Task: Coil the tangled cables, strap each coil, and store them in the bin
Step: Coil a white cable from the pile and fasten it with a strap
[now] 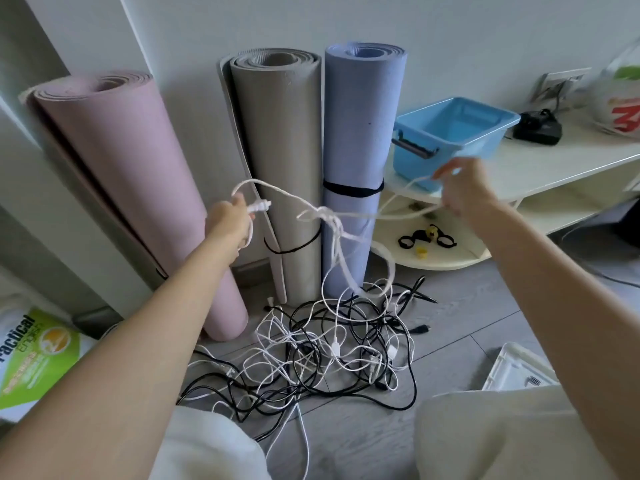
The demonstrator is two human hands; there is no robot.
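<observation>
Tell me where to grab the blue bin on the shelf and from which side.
Take the blue bin by its dark handle on the short end facing the rolled mats, coming from that side. The handle juts out from the wall just below the rim, free of anything near it, and the bin sits upright at the shelf edge.

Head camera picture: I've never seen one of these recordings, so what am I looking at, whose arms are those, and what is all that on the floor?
There is no machine here. A person wears a camera on the head, looking down at their own two arms. The left hand grips the plug end of a white cable; the right hand pinches the same cable further along, with a knot hanging between them. On the floor lies a pile of tangled cables, black and white. Behind stand three rolled mats. A blue bin sits on a shelf at right, with straps on the lower shelf.
</observation>
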